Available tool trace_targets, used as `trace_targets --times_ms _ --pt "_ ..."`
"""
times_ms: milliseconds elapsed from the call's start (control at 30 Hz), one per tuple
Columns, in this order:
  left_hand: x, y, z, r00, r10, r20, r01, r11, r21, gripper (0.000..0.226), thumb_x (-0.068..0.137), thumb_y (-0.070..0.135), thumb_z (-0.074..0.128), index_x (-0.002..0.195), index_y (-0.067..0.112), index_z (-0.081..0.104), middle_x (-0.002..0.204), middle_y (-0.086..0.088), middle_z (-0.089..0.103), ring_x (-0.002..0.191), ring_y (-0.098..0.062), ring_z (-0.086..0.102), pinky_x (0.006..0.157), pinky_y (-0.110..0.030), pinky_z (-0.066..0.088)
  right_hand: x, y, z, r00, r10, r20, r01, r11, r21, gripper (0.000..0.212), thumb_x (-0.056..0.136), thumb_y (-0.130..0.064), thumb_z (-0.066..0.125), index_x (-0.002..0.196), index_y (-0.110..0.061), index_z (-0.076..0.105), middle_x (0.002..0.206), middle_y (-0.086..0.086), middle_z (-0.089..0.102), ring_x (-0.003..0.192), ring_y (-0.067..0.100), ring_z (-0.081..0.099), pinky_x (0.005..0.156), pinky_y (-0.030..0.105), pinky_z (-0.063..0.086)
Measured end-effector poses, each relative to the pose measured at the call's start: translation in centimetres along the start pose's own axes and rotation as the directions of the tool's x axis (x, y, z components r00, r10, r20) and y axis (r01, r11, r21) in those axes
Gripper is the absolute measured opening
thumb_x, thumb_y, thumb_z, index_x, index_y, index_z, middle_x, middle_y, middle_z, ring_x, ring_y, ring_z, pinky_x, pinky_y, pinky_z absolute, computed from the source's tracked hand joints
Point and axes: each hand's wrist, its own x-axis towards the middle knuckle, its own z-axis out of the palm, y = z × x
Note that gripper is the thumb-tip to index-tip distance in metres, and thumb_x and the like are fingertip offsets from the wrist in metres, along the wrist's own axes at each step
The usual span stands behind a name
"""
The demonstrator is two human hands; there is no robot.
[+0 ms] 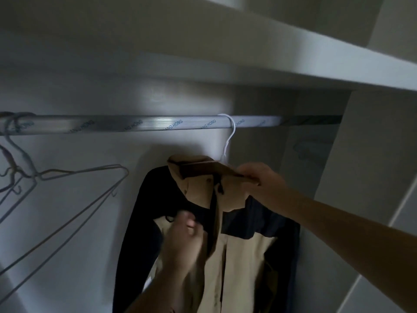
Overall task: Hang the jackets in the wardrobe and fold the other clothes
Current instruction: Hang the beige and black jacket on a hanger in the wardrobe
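Jacket (pixel 237 251) tan w/ navy shoulders, on hanger (pixel 230 134).

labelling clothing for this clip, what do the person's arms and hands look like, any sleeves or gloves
Both arms are bare. The right hand and right forearm show no sleeve, glove or watch. The left hand and left forearm are also uncovered as far as the frame shows, though motion blur hides fine detail there.

You face the dim inside of a white wardrobe (pixel 365 143). A shelf (pixel 293 57) runs overhead, and a metal rail (pixel 135 125) with blue lettering catches a bright patch of light. Bare wire hangers (pixel 74 175) hang at your left, and a pale seamed wall (pixel 404 213) stands at your right.
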Motion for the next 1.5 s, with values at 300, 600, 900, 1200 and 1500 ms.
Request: trace_targets --times_ms 300,600,900,1200,1500 --pt "13.5 8.0 -5.6 0.988 -0.107 -0.109 0.112 0.993 0.037 0.043 0.090 0.032 0.060 0.116 -0.002 0.063 0.109 -0.023 0.064 0.106 -0.037 0.060 0.089 -0.036 0.048 0.4 3.3 0.5 0.873 0.455 0.176 -0.465 0.885 0.019 0.055 0.094 -0.055 0.043 0.113 -0.009 0.067 0.114 0.013 0.065 0.107 0.029 0.060 0.090 0.032 0.044" --pt "16.6 9.9 -5.8 0.947 0.187 -0.261 -0.063 0.905 0.421 0.032 0.094 0.033 0.049 0.104 0.010 0.068 0.109 -0.019 0.065 0.103 -0.038 0.060 0.079 -0.037 0.047 0.9 1.4 1.3 0.913 0.223 -0.342 -0.270 0.958 -0.096 0.019 0.090 -0.037 0.055 0.090 -0.026 0.071 0.085 -0.002 0.068 0.084 0.024 0.062 0.065 0.029 0.047" --pt "17.1 10.8 -4.3 0.981 0.190 -0.036 -0.157 0.891 0.426 0.027 0.094 0.012 0.046 0.111 0.007 0.067 0.118 -0.017 0.064 0.110 -0.034 0.058 0.081 -0.027 0.039 -2.4 1.7 1.4 0.848 -0.430 -0.310 0.490 0.859 0.147 0.034 0.086 0.009 0.056 0.106 -0.011 0.075 0.116 -0.006 0.068 0.112 0.007 0.062 0.096 0.027 0.049" --pt "16.0 11.0 -4.6 0.909 0.396 0.128 -0.413 0.897 0.158 0.007 0.081 -0.003 0.061 0.082 0.004 0.062 0.082 -0.014 0.062 0.081 -0.024 0.056 0.069 -0.027 0.037 -1.1 -2.0 0.9 0.961 0.246 -0.124 -0.185 0.910 0.372 0.034 0.077 -0.050 0.067 0.098 -0.026 0.058 0.084 -0.011 0.062 0.084 0.008 0.062 0.068 0.024 0.046" --pt "16.8 10.5 -5.7 0.899 0.407 -0.162 -0.377 0.907 0.187 0.017 0.089 0.005 0.056 0.076 0.011 0.066 0.075 -0.007 0.058 0.080 -0.015 0.053 0.068 -0.024 0.030 3.6 -3.6 -1.2 0.902 0.432 -0.017 -0.424 0.892 0.159 0.011 0.079 -0.008 0.059 0.079 -0.018 0.063 0.084 0.005 0.064 0.075 0.018 0.059 0.061 0.020 0.041"
